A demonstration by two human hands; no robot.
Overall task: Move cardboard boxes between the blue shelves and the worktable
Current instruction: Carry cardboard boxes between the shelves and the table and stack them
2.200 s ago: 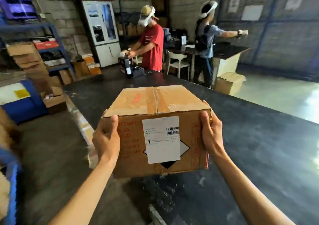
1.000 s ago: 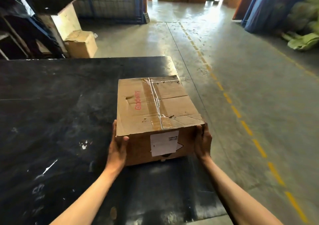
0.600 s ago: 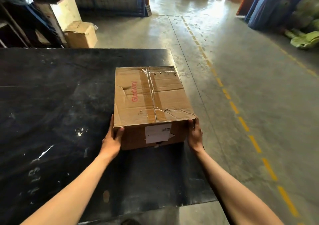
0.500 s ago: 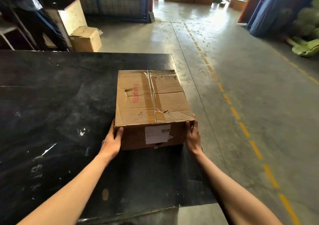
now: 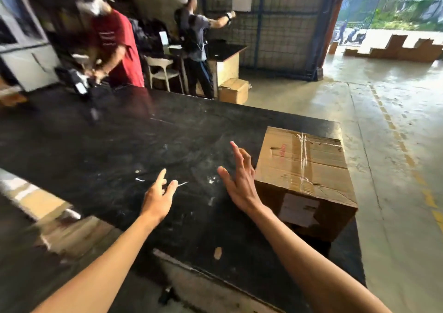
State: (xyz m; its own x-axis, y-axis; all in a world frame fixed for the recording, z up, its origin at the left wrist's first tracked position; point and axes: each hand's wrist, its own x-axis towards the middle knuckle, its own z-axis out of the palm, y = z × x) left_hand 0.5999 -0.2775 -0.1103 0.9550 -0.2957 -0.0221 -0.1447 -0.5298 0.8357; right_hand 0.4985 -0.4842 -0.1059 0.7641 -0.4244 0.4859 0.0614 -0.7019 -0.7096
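A taped brown cardboard box (image 5: 304,168) with a white label on its near side sits on the black worktable (image 5: 119,149), near the table's right end. My right hand (image 5: 239,180) hovers just left of the box, fingers spread and straight, holding nothing. My left hand (image 5: 157,197) hangs over the tabletop farther left, fingers relaxed and empty. Neither hand touches the box.
A person in a red shirt (image 5: 115,49) works with a dark device (image 5: 76,82) at the table's far side. Another person (image 5: 196,41) stands by a desk behind, with a white chair (image 5: 163,70) and a floor box (image 5: 233,90). Concrete floor lies right.
Both hands have let go of the box, which now rests on the table. My view has swung left, so the box lies to the right of my hands.
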